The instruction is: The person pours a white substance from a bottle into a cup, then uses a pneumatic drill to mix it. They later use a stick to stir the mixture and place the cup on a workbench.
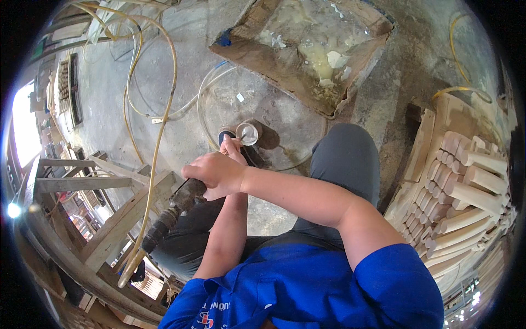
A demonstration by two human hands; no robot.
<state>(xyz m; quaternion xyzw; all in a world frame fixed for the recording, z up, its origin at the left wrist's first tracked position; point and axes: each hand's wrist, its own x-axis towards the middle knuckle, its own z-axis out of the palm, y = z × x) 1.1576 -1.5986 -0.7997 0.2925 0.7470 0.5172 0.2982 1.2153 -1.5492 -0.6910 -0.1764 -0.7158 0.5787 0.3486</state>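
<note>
As right hand (216, 172) holds dark tool (169, 220), long axis diagonal, slanting lower-left

Dk, grubby handheld tool (188, 196), approx 8 o'clock of ctr, held at a slant, chunky end pointing btwn 7 & 8. Btwn 1 & 2 o'clock from it, sm. rd cup (250, 135), open mouth up, pale rim, greyish-white inside; exact contents unclear.
</note>
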